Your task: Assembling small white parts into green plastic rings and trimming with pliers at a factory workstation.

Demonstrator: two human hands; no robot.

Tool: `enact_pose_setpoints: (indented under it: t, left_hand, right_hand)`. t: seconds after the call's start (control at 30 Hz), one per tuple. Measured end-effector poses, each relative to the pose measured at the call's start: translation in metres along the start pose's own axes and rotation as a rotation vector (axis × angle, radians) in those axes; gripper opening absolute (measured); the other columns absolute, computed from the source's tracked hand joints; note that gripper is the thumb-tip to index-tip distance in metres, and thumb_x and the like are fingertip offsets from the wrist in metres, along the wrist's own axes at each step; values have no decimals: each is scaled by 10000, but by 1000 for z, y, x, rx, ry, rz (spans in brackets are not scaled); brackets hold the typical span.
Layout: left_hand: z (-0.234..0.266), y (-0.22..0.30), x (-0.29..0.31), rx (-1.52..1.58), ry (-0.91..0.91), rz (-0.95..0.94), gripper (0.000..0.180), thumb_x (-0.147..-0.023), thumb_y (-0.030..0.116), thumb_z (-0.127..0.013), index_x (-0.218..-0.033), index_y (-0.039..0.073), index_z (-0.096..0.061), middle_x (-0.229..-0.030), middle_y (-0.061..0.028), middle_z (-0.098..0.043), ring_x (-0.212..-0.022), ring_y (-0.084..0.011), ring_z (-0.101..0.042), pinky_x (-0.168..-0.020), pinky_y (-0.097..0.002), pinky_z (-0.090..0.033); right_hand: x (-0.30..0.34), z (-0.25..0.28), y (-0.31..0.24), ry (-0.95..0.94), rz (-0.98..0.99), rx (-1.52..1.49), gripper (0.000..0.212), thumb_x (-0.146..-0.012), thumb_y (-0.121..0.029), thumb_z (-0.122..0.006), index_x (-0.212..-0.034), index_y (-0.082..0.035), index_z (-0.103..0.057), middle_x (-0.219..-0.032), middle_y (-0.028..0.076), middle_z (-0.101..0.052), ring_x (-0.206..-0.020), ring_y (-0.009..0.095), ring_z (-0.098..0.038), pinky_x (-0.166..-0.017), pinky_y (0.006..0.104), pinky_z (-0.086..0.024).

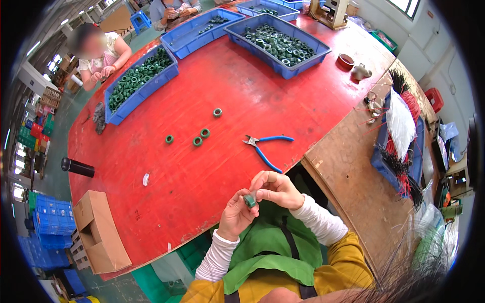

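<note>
My left hand [235,216] pinches a small dark green ring [250,201] between thumb and fingers, just over the near edge of the red table. Close against it, my right hand [281,190] has its thumb and forefinger pressed together at the ring's upper side; whatever they grip is too small to make out. Blue-handled cutting pliers [258,141] lie on the table beyond my hands, jaws pointing left. Further off sit several loose green rings, among them one ring [217,112] apart from a pair and another ring [169,139] to the left.
Blue trays of green rings, a left tray [117,120] and a right tray [288,70], stand on the red table [212,171]. A cardboard box [108,242] and black bottle [78,167] are at left. A blue bin [379,160] holds wires at right. Two people sit across.
</note>
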State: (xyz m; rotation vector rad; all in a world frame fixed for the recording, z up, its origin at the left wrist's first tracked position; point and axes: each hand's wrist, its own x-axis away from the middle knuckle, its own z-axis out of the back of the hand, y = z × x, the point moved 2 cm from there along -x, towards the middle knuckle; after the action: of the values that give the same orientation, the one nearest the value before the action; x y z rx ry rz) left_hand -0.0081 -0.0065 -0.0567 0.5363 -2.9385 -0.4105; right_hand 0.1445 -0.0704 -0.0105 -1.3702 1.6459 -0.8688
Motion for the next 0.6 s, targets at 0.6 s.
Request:
enact_pose_setpoints:
  t: [0.6]
  left_hand:
    - [2, 0, -11, 372, 56, 67, 277, -933, 237, -545, -1134, 56, -607, -978, -81, -643, -808, -196, -594, -749, -293, -527]
  right_hand:
    - [-2, -5, 6, 175, 312, 501, 168, -803, 64, -636, -937, -15, -575, -1002, 160, -578, -981, 250, -593, -817, 325, -515]
